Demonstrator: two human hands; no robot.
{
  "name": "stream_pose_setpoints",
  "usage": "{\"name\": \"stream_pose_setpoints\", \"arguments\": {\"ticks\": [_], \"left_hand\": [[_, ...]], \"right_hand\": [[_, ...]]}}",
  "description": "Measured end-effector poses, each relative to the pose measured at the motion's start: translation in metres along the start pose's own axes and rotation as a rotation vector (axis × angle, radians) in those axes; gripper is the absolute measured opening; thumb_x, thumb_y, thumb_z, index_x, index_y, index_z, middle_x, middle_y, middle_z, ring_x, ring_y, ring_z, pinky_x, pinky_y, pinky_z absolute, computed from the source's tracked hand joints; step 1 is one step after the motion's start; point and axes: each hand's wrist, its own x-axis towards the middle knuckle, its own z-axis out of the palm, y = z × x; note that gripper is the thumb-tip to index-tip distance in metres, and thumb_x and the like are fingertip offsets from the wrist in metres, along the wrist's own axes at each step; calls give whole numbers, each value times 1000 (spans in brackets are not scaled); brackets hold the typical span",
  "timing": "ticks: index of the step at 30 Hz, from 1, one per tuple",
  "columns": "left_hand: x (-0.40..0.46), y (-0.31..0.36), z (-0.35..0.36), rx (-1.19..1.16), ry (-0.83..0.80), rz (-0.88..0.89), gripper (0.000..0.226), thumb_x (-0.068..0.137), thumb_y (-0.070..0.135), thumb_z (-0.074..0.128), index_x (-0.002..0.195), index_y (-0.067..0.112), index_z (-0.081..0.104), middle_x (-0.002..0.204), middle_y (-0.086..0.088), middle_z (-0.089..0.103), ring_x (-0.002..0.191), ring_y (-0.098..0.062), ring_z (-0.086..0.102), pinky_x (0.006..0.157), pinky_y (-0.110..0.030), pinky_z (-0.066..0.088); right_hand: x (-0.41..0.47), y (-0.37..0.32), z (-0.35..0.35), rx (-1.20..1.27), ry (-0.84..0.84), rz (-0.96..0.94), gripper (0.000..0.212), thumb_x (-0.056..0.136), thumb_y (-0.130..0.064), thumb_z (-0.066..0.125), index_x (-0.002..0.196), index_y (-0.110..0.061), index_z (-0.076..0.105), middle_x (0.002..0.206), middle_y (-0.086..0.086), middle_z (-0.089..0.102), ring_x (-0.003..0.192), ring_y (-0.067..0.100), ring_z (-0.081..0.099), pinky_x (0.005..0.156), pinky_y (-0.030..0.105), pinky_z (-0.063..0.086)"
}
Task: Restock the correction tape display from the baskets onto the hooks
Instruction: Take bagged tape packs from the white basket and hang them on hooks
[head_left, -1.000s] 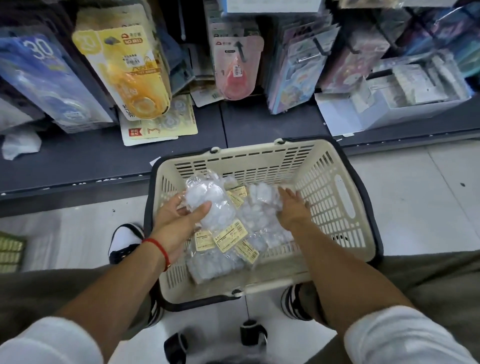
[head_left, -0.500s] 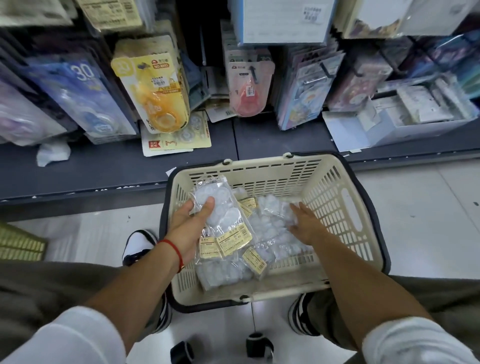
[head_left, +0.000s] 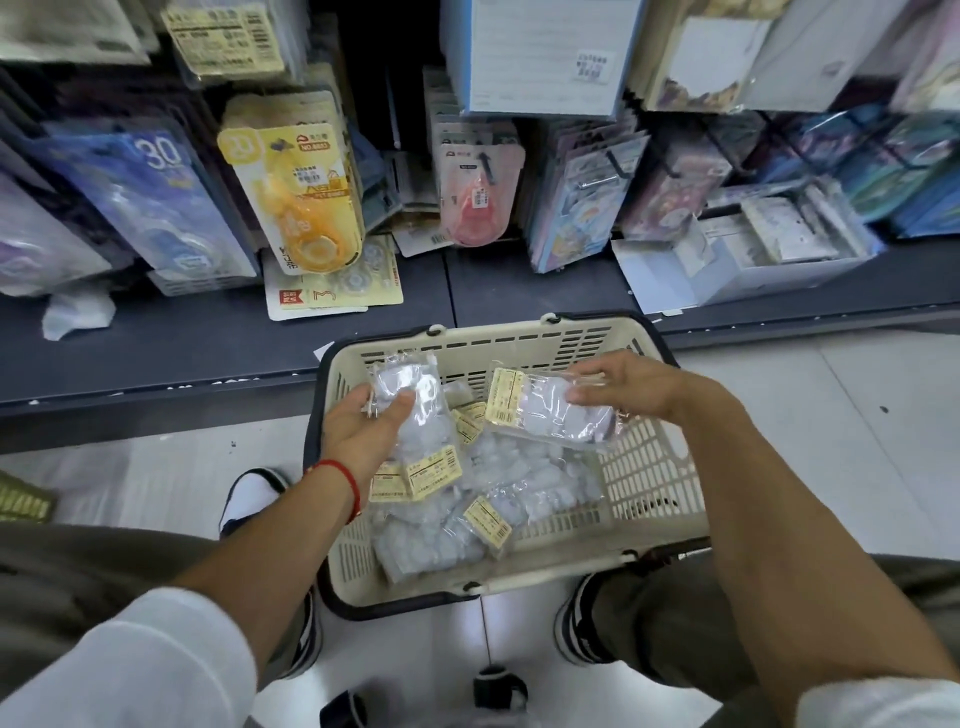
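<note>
A cream plastic basket (head_left: 649, 483) stands on the floor between my feet, holding several clear packs of correction tape (head_left: 483, 488) with yellow labels. My left hand (head_left: 363, 431) grips one clear pack (head_left: 415, 410) over the basket's left side, thumb on top. My right hand (head_left: 628, 387) holds a second clear pack (head_left: 550, 410) lifted above the basket's right half, its yellow label facing left. Hooks on the display above carry a yellow pack (head_left: 306, 192) and a pink pack (head_left: 478, 197).
A dark shelf base (head_left: 182, 343) runs in front of the basket, with a loose yellow card (head_left: 332, 291) and a white box (head_left: 753, 265) on it. More hanging packs crowd the display. A second basket's corner (head_left: 21, 501) shows at the left edge.
My right hand has lifted a pack out of the pile and raised it above the basket. My left hand keeps its pack. The view has tilted up toward the display.
</note>
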Motion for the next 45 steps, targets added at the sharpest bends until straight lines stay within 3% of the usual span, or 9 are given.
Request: {"name": "stream_pose_setpoints", "arguments": {"ticks": [5,13,18,23,29,34,36,40,45], "left_hand": [[-4,8,1,185,-50,147,25,95,33,75,118,26,67,115,-4,75,101,-23,73,84,-42,62],[-15,-6,-3,220,-370,17,82,73,51,90,145,35,52,140,4,67,130,-20,63,110,-53,51],[6,-18,-9,15,-258,-120,53,83,15,86,127,29,62,106,2,81,83,-14,80,61,-31,64],[13,-25,-13,-97,-252,-212,51,88,4,79,130,26,62,108,-4,81,93,-27,80,66,-39,64],[18,-25,-13,-123,-250,-250,52,87,8,79,132,27,61,111,-8,80,99,-33,78,81,-49,63],[11,-18,-4,-182,-175,-198,49,83,9,82,124,27,64,101,-7,82,85,-33,80,63,-42,63],[7,-13,-1,-211,-118,-100,45,81,9,82,117,31,65,92,1,81,75,-23,80,55,-36,62],[-9,9,5,-276,-77,113,42,81,16,81,101,48,61,96,8,78,76,-13,78,60,-34,60],[-32,59,13,-546,-99,136,64,69,28,82,126,43,58,123,-1,75,110,-33,73,94,-60,57]], "right_hand": [[-10,-76,10,-344,-266,-128,39,83,-39,88,119,-47,77,125,-25,66,120,-1,56,102,28,45],[35,-84,81,-174,205,-457,55,71,-43,95,113,-30,61,98,-18,61,87,-6,57,73,12,47],[79,-12,73,-335,333,-52,12,100,-27,65,99,-16,69,101,8,74,102,26,71,87,35,53],[97,45,138,-318,67,172,88,98,-55,66,166,-20,24,169,11,31,155,32,32,124,50,31],[88,49,116,-433,380,10,34,108,-38,53,132,-14,59,118,17,70,111,37,68,95,43,53],[39,7,52,-30,666,-56,23,95,-18,67,78,-3,68,74,19,70,72,40,65,65,37,51],[14,-15,29,290,669,-117,11,95,-5,68,89,-12,74,86,14,76,70,30,68,57,28,53],[-33,-62,-5,861,552,-289,52,96,16,55,138,-14,57,110,15,74,81,29,77,68,34,65],[-64,-117,3,1133,319,-379,41,90,14,60,125,-7,64,124,22,74,114,43,72,78,40,65]]}}
